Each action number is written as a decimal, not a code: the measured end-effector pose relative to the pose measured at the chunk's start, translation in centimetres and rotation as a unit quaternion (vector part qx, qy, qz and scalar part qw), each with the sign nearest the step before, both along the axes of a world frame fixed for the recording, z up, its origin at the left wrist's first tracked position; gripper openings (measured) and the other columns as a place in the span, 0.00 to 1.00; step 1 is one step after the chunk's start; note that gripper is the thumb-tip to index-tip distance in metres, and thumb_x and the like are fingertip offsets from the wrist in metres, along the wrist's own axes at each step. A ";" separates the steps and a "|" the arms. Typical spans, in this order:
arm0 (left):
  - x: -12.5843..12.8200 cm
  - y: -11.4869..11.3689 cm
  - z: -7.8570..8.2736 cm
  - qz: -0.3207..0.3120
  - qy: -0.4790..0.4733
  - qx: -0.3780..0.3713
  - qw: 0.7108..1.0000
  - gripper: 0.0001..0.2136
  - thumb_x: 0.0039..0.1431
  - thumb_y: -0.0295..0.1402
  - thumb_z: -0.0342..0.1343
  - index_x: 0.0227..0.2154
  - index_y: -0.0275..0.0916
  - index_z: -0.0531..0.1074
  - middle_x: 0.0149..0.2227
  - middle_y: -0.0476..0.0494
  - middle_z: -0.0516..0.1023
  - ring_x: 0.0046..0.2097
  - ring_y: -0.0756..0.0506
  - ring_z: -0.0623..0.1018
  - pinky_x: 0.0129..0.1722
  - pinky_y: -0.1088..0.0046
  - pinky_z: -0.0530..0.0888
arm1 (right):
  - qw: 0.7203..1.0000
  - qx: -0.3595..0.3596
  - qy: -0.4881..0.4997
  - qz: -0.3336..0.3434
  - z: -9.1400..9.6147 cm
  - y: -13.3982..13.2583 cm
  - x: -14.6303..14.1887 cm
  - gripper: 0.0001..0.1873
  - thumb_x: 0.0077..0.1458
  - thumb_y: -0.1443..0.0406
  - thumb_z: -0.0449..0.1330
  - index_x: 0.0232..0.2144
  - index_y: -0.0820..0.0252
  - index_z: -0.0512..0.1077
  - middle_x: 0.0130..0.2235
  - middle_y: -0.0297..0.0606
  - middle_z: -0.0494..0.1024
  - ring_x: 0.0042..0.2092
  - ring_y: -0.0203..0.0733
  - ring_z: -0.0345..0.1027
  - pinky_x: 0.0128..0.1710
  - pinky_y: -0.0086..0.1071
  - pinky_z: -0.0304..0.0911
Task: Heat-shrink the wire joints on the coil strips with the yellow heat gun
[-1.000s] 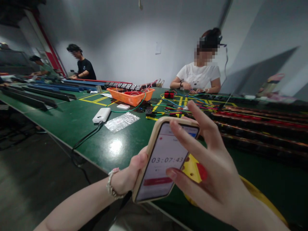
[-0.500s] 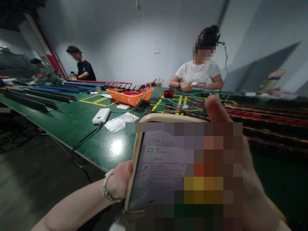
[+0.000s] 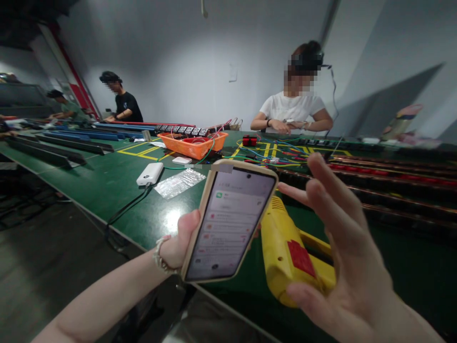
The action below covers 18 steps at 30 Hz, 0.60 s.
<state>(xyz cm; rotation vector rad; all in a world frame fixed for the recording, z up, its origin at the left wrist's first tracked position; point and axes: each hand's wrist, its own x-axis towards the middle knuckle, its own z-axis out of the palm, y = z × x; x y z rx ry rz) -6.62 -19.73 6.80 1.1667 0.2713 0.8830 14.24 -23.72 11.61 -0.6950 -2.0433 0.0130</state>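
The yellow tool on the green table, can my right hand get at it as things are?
Probably yes. The right hand is open and empty, right beside the yellow tool, with nothing between them. The phone in the left hand sits off to the tool's other side.

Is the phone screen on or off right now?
On. The phone in the left hand shows a lit screen with rows of entries, too small to read.

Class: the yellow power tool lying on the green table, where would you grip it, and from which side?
Probably the looped handle of the yellow power tool, coming from the right: the handle faces the open right hand, its gap leaves room to close around it, and the left hand holds the phone.
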 end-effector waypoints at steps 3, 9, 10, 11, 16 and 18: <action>-1.1 2.3 0.5 0.036 0.023 0.000 0.999 0.31 0.49 0.57 0.39 0.48 0.39 0.65 0.47 0.41 0.71 0.48 0.40 0.70 0.47 0.63 0.66 | 0.999 -0.047 -0.008 -0.017 -0.4 1.5 1.0 0.38 0.49 0.58 0.55 0.60 0.48 0.44 0.62 0.35 0.38 0.60 0.54 0.42 0.54 0.50 0.50; -5.5 10.7 0.9 0.283 0.256 0.168 0.909 0.24 0.51 0.51 0.43 0.41 0.35 0.66 0.38 0.42 0.73 0.40 0.44 0.72 0.40 0.67 0.68 | 0.978 -0.135 -0.093 -0.126 -2.1 4.0 3.0 0.32 0.54 0.56 0.50 0.59 0.48 0.45 0.62 0.36 0.42 0.59 0.51 0.47 0.53 0.48 0.52; -6.2 12.2 1.0 0.336 0.316 0.218 0.860 0.22 0.49 0.50 0.47 0.38 0.36 0.67 0.37 0.43 0.73 0.38 0.45 0.71 0.38 0.68 0.68 | 0.971 -0.156 -0.105 -0.148 -2.5 4.5 3.4 0.32 0.54 0.55 0.50 0.59 0.49 0.46 0.62 0.36 0.42 0.58 0.51 0.48 0.53 0.47 0.52; -6.9 13.6 1.0 0.374 0.376 0.264 0.806 0.22 0.47 0.50 0.49 0.36 0.35 0.67 0.36 0.43 0.72 0.38 0.45 0.71 0.38 0.68 0.67 | 0.963 -0.175 -0.115 -0.170 -3.0 4.9 3.8 0.31 0.54 0.54 0.50 0.59 0.49 0.47 0.62 0.37 0.42 0.58 0.51 0.48 0.53 0.46 0.53; -9.6 18.3 -0.1 0.422 0.572 0.369 0.599 0.24 0.43 0.54 0.49 0.32 0.36 0.67 0.33 0.42 0.71 0.34 0.45 0.70 0.34 0.71 0.65 | 0.931 -0.282 -0.137 -0.189 -4.8 6.3 4.8 0.29 0.55 0.51 0.46 0.56 0.53 0.55 0.60 0.39 0.51 0.57 0.49 0.51 0.54 0.44 0.51; -10.4 19.3 -0.8 0.394 0.626 0.369 0.562 0.26 0.42 0.56 0.49 0.31 0.36 0.67 0.33 0.41 0.71 0.34 0.45 0.70 0.32 0.71 0.65 | 0.918 -0.320 -0.135 -0.189 -4.9 6.3 4.7 0.28 0.56 0.50 0.44 0.56 0.54 0.56 0.58 0.39 0.55 0.56 0.48 0.52 0.54 0.43 0.51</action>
